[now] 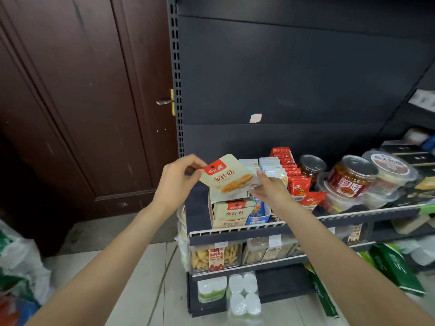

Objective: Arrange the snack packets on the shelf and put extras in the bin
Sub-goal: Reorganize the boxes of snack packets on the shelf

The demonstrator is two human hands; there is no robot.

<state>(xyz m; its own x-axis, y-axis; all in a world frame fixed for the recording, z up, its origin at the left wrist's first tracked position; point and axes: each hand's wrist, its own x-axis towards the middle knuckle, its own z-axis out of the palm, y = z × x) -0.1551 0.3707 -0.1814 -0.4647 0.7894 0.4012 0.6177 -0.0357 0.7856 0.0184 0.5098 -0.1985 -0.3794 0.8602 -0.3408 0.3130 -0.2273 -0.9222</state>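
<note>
Left hand (175, 178) pinches the top corner of a cream enoki mushroom packet (227, 177), held above the open display box (231, 214) on the shelf (237, 231). Right hand (270, 187), fingers loosely extended, touches the packet's lower right edge. More matching packets stand inside the box.

Dark red wooden door (77, 109) at left, metal handle (164, 101) on right edge. Pale tiled floor (146, 274) below — white plastic sacks (18, 267) heaped in lower-left corner.

Cream, red-labelled snack packet (227, 176) held tilted above its open box (231, 214).
</note>
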